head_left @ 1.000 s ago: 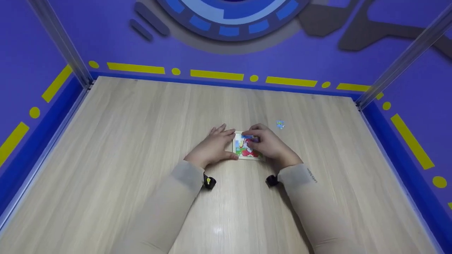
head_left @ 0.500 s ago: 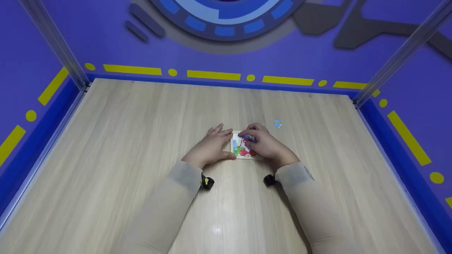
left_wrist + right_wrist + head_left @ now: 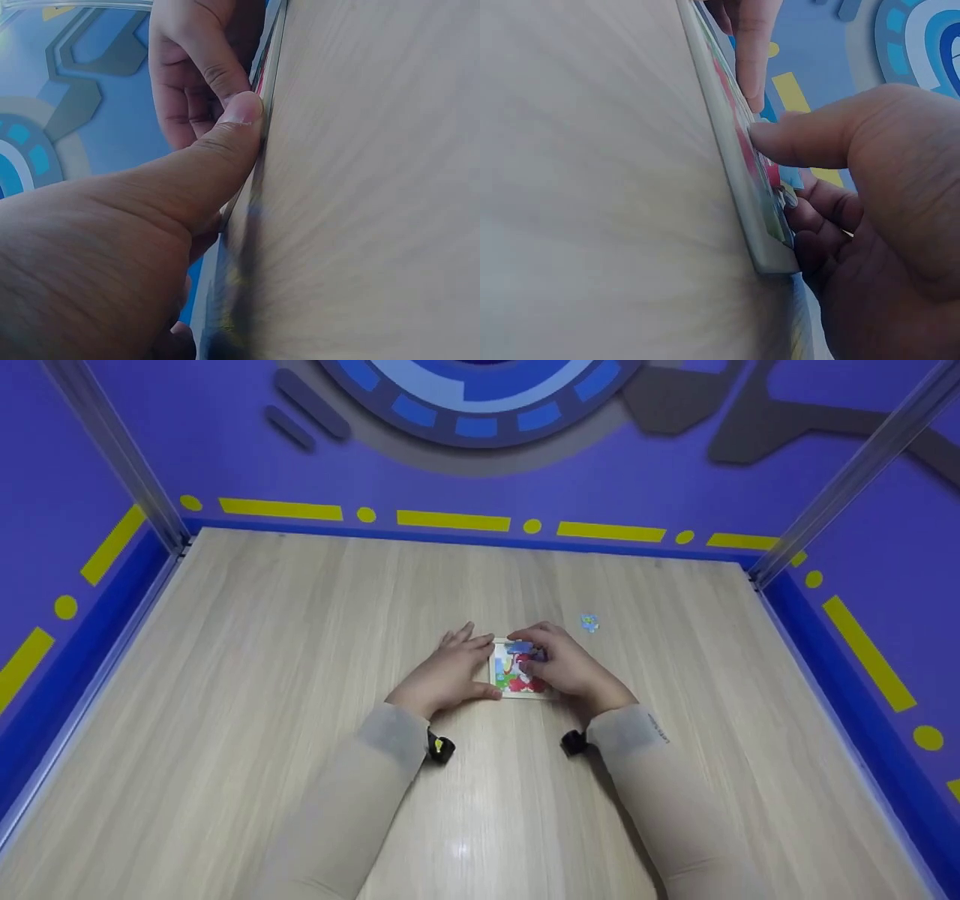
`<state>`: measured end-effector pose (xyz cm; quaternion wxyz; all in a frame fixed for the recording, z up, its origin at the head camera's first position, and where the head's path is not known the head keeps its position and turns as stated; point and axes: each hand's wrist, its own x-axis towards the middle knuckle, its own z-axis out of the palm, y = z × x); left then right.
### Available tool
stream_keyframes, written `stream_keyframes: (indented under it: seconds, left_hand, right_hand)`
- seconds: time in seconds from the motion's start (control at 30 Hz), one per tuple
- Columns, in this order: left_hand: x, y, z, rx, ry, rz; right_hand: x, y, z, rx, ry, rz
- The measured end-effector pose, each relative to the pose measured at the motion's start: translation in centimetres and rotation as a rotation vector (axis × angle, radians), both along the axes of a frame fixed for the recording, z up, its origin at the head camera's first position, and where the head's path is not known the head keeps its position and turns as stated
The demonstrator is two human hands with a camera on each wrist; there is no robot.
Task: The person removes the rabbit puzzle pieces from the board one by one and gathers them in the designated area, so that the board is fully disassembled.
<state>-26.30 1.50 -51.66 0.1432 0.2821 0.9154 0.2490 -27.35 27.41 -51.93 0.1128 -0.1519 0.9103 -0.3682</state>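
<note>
While the left hand (image 3: 448,671) rests against the left side of the small framed puzzle (image 3: 521,697), its fingers are stretched and spread, gripping nothing, with the thumb touching the near left corner and another finger the far left one. Above the right part of the puzzle, the right hand (image 3: 574,666) bends over, its fingers and thumb grasping a raised piece (image 3: 789,180) coloured red and light blue; that piece stands tilted out of the picture and is partly hidden. The framed puzzle lies flat on the wood-grain bench (image 3: 285,660), between the two hands, its picture showing red, green, white and blue. A loose blue piece (image 3: 589,622) lies beyond the right hand, apart from the frame. Both arms wear beige sleeves (image 3: 352,780), with a black device (image 3: 442,749) at each wrist. Behind the bench rises a blue-violet wall (image 3: 420,484) with yellow dashes.
</note>
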Motion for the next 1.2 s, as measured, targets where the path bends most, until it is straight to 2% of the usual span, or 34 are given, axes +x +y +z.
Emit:
stream_keyframes:
  seconds: [0.23, 0.47, 0.67, 0.87, 1.2]
  left_hand:
    - [-0.01, 0.05, -0.18, 0.006, 0.001, 0.001]
    - [0.10, 0.05, -0.12, 0.030, 0.001, 0.004]
    - [0.09, 0.11, -0.13, 0.018, -0.003, 0.009]
    - [0.07, 0.08, -0.14, 0.012, 0.003, 0.009]
    - [-0.03, 0.07, -0.11, 0.001, 0.006, 0.002]
  right_hand:
    - [-0.07, -0.08, -0.09, -0.019, 0.002, -0.036]
    - [0.02, 0.07, -0.14, 0.022, 0.045, -0.018]
    - [0.10, 0.05, 0.00, 0.038, 0.023, -0.010]
    - [0.09, -0.02, 0.01, 0.069, 0.043, 0.013]
    - [0.04, -0.02, 0.02, 0.067, 0.013, -0.014]
